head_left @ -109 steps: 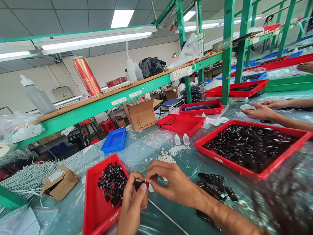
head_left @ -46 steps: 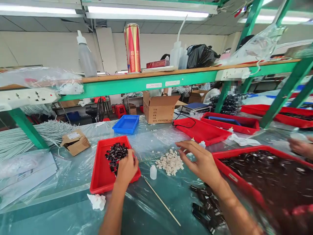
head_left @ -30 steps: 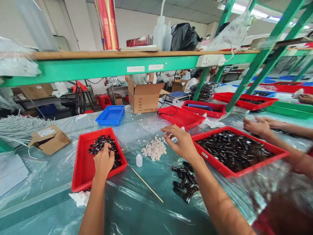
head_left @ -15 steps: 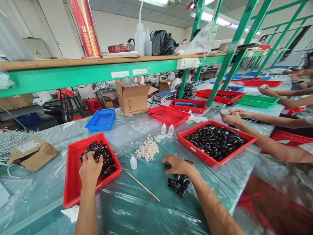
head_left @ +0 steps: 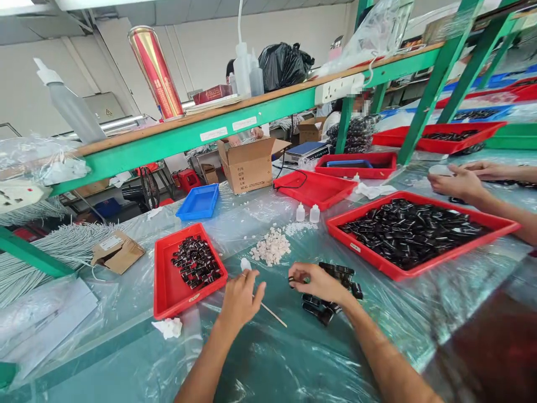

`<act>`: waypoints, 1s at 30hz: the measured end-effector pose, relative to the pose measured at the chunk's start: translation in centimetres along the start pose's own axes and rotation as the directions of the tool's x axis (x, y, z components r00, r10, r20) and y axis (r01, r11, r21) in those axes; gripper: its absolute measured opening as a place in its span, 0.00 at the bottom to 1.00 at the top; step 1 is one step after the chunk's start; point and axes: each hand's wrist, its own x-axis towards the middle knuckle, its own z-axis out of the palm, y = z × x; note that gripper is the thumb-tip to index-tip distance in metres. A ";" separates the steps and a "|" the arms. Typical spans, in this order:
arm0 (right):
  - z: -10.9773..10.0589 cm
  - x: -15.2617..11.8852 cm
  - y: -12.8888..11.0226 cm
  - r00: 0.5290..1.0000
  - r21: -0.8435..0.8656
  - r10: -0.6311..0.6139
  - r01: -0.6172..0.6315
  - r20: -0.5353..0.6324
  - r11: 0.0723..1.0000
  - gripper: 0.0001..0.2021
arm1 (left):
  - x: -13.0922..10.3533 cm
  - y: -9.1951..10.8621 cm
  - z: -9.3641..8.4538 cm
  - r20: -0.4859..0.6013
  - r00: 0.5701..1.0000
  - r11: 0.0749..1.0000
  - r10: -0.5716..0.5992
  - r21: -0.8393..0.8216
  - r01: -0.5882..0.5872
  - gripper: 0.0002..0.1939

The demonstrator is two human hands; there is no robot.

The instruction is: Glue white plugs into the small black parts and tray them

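Observation:
My left hand is over the plastic-covered table, thumb apart from the fingers and nothing visible between them. Just beyond its fingertips is a small white squeeze bottle, partly hidden by the hand. Part of a thin wooden stick shows beside the thumb. My right hand has its fingers closed on a small glossy black piece, mostly covered by them. Under and beside that hand lie several longer black pieces. A red tray at left holds small black pieces.
A pile of small whitish pieces lies mid-table, with two small bottles behind it. At right is a large red tray full of black pieces. A co-worker's hands are beyond it. A green shelf beam crosses above.
My left hand has left the red tray and moved right, near the small bottle. My right hand still holds a black piece, turned slightly. The camera view has shifted and tilted.

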 end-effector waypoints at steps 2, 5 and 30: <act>1.8 -0.6 -0.9 0.999 0.086 0.008 -0.012 0.046 0.996 0.09 | -3.1 0.1 1.9 0.004 0.999 0.997 0.042 -0.058 -0.041 0.19; 5.1 -1.5 -2.5 0.995 0.186 0.001 -0.020 0.100 0.982 0.10 | -7.3 -0.8 3.6 -0.013 0.999 0.991 0.048 -0.120 -0.049 0.27; 14.0 6.7 -0.8 0.909 0.159 0.307 -0.272 -0.283 0.949 0.14 | -11.9 -3.7 3.9 -0.046 0.976 0.905 0.212 -0.368 -0.214 0.13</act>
